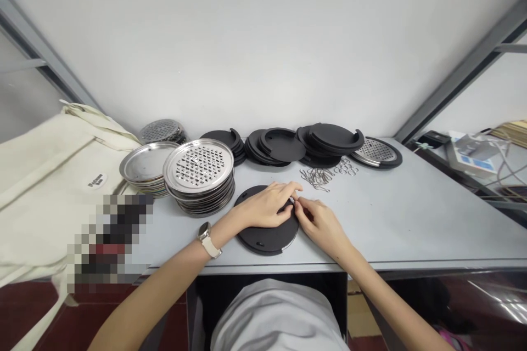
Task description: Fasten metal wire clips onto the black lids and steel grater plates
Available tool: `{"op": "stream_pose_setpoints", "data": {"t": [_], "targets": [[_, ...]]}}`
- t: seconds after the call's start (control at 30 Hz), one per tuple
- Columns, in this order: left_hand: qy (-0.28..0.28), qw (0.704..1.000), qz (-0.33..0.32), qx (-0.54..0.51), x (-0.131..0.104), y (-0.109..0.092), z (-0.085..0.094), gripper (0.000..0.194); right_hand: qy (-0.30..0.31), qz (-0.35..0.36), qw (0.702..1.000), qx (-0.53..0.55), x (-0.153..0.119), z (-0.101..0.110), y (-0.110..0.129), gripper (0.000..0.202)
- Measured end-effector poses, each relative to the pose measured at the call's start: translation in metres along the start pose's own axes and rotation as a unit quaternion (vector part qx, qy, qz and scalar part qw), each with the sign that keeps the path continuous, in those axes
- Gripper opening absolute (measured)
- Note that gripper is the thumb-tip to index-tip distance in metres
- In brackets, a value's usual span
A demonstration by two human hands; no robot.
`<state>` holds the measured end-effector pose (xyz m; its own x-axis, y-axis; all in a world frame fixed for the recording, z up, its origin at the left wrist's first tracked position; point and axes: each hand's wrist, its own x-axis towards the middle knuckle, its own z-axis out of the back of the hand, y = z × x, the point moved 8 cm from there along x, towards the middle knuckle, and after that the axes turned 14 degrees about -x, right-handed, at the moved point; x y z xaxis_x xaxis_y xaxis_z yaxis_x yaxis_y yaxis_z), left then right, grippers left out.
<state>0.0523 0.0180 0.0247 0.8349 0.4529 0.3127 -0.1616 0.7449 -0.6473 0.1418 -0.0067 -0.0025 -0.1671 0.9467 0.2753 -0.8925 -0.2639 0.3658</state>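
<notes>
A round black disc [267, 238] lies flat on the grey table near its front edge, with a small dark piece on its lower left part. Across its top rests my left hand [269, 205], a watch on the wrist, fingers bent toward the disc's right edge. My right hand [315, 222] is at that same edge, thumb and fingers pinched together close to my left fingertips. Whatever sits between the fingers of both hands is too small and hidden to make out. Just behind the hands lies a pile of small metal hooks [319, 176] and rings [346, 166].
Stacked perforated metal discs [200, 167] and plain-faced metal discs [148, 162] stand at the left. Black discs [284, 144] are piled along the wall. A finished-looking grater disc [376, 152] lies back right. A cream bag [53, 175] covers the left side.
</notes>
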Motion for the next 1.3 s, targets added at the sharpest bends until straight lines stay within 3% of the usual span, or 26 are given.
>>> {"op": "stream_pose_setpoints", "data": {"t": [0.27,0.6,1.13,1.3], "targets": [[-0.007,1.0,-0.006,-0.01,-0.0001,0.0034,-0.0003,0.05,-0.007,0.002,1.0,-0.019,-0.0001,0.0017,0.0018,0.031],[-0.009,0.999,-0.023,0.042,0.0008,-0.0016,0.0019,0.041,0.001,0.011,0.999,-0.035,0.0004,-0.0024,0.0007,0.032],[-0.012,1.0,-0.008,0.001,0.0009,0.0018,0.0018,0.044,-0.005,0.015,0.998,-0.055,0.0001,-0.0023,0.001,0.03],[-0.013,1.0,-0.003,-0.003,0.0004,0.0016,0.0023,0.044,-0.016,-0.036,0.999,-0.013,-0.0016,0.0006,-0.0051,0.021]]}}
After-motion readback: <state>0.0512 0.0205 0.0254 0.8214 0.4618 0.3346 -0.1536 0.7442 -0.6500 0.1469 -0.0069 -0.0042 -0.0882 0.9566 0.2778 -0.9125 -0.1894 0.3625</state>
